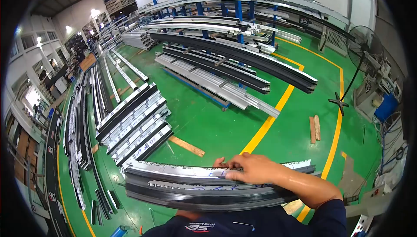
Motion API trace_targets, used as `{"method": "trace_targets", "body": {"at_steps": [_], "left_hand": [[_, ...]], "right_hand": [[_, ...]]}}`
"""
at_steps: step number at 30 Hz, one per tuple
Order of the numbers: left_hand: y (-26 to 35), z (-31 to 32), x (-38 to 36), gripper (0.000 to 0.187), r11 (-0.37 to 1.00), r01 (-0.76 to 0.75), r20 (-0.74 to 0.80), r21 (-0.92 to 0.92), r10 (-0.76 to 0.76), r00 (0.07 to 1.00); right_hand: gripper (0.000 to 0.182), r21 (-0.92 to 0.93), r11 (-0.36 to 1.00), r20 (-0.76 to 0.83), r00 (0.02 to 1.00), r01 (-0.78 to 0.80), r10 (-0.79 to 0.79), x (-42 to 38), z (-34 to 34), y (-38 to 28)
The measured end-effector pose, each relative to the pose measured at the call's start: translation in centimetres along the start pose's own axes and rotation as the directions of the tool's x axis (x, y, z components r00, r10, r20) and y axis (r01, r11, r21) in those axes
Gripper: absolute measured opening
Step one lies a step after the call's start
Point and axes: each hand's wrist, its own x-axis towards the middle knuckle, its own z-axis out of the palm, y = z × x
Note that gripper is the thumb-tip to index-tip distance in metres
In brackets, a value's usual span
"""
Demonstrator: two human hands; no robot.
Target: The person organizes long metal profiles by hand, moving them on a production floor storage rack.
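Observation:
A bundle of long dark aluminium profiles [182, 198], partly covered with white printed film, lies across in front of my torso. My right hand [254, 168] reaches over it from the right, its fingers curled on the top profile and the thumb on the near side. Just left of it, the fingertips of my left hand [220, 162] show at the bundle's far edge. The rest of that hand and most of its forearm are hidden under the profiles. Blue handwriting marks the film.
Stacked film-wrapped profiles [134, 124] lie ahead to the left, beside a wooden strip [186, 146]. A blue rack [238, 11] holds many long profiles, some jutting out. At right stand a pedestal fan [339, 103] and wood pieces [315, 128]. Yellow lines [269, 124] cross the green floor.

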Motion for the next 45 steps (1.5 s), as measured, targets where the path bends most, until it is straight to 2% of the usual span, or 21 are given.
{"method": "trace_targets", "body": {"at_steps": [2, 4, 6, 8, 10, 12, 14, 15, 18, 19, 20, 21, 22, 23, 25, 26, 29, 32, 36, 40, 45], "left_hand": [[1.4, 0.2, 1.7, 0.07, 0.999, -0.044, 0.024, -0.012, 0.044, 0.999], [1.9, 0.7, 2.5, 0.069, 0.995, -0.099, 0.038, -0.015, 0.1, 0.994], [2.7, 1.3, 3.4, 0.068, 0.988, -0.154, 0.043, -0.018, 0.155, 0.987], [3.9, 1.8, 4.2, 0.067, 0.971, -0.238, 0.038, -0.032, 0.239, 0.97], [4.6, 2.6, 4.4, 0.066, 0.943, -0.331, 0.03, -0.037, 0.333, 0.943], [5.7, 3.0, 4.4, 0.065, 0.92, -0.391, 0.016, -0.03, 0.392, 0.92], [8.4, 3.5, 5.3, 0.064, 0.866, -0.499, -0.038, -0.044, 0.497, 0.867], [8.3, 4.3, 5.2, 0.064, 0.835, -0.548, -0.05, -0.044, 0.546, 0.836], [9.2, 6.4, 5.7, 0.063, 0.674, -0.739, -0.089, -0.013, 0.735, 0.672], [10.2, 6.9, 6.7, 0.062, 0.544, -0.839, -0.099, 0.009, 0.835, 0.54], [10.9, 7.3, 8.5, 0.062, 0.316, -0.948, -0.087, 0.037, 0.946, 0.312], [12.0, 7.7, 9.5, 0.061, 0.157, -0.986, -0.087, 0.06, 0.985, 0.152], [13.0, 8.3, 10.1, 0.061, 0.088, -0.992, -0.136, 0.096, 0.988, 0.074], [14.5, 10.0, 9.3, 0.041, 0.271, -0.957, -0.345, 0.101, 0.912, 0.222], [19.4, 9.7, 9.2, 0.042, 0.463, -0.886, -0.528, 0.038, 0.761, 0.375], [22.1, 8.6, 9.6, 0.044, 0.469, -0.883, -0.454, -0.003, 0.787, 0.419], [25.6, 8.0, 11.0, 0.048, 0.494, -0.869, -0.502, -0.039, 0.742, 0.444], [29.3, 9.6, 10.8, 0.047, 0.673, -0.738, -0.42, 0.04, 0.682, 0.599], [31.7, 6.9, 12.6, 0.048, 0.725, -0.688, -0.318, -0.011, 0.65, 0.69], [34.6, 4.7, 14.2, 0.05, 0.746, -0.666, -0.288, -0.016, 0.634, 0.718], [39.1, 1.9, 16.9, 0.052, 0.775, -0.632, -0.242, 0.005, 0.614, 0.751]], "right_hand": [[0.076, 0.087, 0.911, -0.041, 0.915, 0.404, -0.402, 1.5, -1.3, 1.0], [0.093, -0.031, 0.823, 0.006, 0.823, 0.567, -0.567, 1.5, -2.3, 0.4], [0.094, -0.143, 0.781, 0.034, 0.792, 0.608, -0.61, 2.7, -2.9, 0.4], [0.098, -0.286, 0.781, 0.1, 0.827, 0.556, -0.553, 5.4, -4.9, 0.2], [0.103, -0.217, 0.759, 0.161, 0.789, 0.614, -0.593, 7.2, -5.7, 0.5], [0.104, -0.349, 0.684, 0.117, 0.754, 0.64, -0.646, 8.2, -5.6, 0.1], [0.103, -0.253, 0.732, 0.183, 0.774, 0.633, -0.606, 14.5, -7.5, 0.6], [0.103, -0.277, 0.708, 0.147, 0.756, 0.65, -0.637, 13.4, -7.2, 0.2], [0.096, -0.265, 0.689, 0.116, 0.732, 0.674, -0.671, 13.1, -8.3, -1.3], [0.091, -0.28, 0.667, 0.167, 0.719, 0.691, -0.675, 15.0, -8.7, -1.4], [0.087, -0.305, 0.647, 0.207, 0.712, 0.699, -0.671, 17.0, -9.2, -1.6], [0.08, -0.284, 0.66, 0.221, 0.717, 0.696, -0.661, 18.3, -10.0, -2.0], [0.08, -0.284, 0.671, 0.211, 0.727, 0.685, -0.653, 19.3, -10.2, -2.0], [0.079, -0.282, 0.656, 0.208, 0.712, 0.7, -0.67, 19.8, -10.4, -1.7], [0.077, -0.303, 0.656, 0.207, 0.72, 0.691, -0.662, 23.1, -12.5, -2.3], [0.075, -0.278, 0.67, 0.189, 0.723, 0.688, -0.664, 25.2, -13.7, -3.0], [0.072, -0.223, 0.723, 0.168, 0.756, 0.654, -0.633, 27.3, -15.8, -4.1], [0.071, -0.176, 0.768, 0.133, 0.788, 0.615, -0.601, 29.5, -18.0, -5.2], [0.073, -0.116, 0.798, 0.167, 0.803, 0.592, -0.571, 31.1, -20.4, -5.8], [0.079, -0.14, 0.817, 0.038, 0.828, 0.559, -0.56, 33.6, -24.7, -5.8], [0.076, -0.161, 0.919, 0.007, 0.932, 0.359, -0.363, 37.9, -31.7, -6.3]]}}
